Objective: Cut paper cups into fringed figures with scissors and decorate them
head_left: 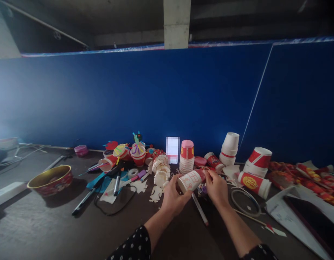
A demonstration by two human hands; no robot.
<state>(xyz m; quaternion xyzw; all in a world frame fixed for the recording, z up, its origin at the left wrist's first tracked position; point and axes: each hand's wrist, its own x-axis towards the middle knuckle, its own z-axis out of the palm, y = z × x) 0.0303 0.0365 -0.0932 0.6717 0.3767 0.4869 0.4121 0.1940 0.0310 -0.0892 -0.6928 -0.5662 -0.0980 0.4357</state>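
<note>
A white paper cup (190, 181) with red line drawings and a red end lies tilted on its side between my hands. My left hand (174, 196) is closed around its open-rim side, thumb along the bottom. The fingers of my right hand (216, 187) pinch the cup's red end; their tips are partly hidden. Just under the cup a pale marker (200, 209) lies on the dark table. Behind it rises a stack of upturned paper cups (187, 157) with a pink top. White paper scraps (156, 194) are scattered left of my left hand.
A gold-rimmed red bowl (51, 180) stands at left. Decorated cups (138, 153), pens and a tape roll (133, 173) crowd the middle left. To the right are more cup stacks (229, 150), a wire coil (245, 202) and a dark tablet (313, 224). A blue partition (129, 97) closes the back.
</note>
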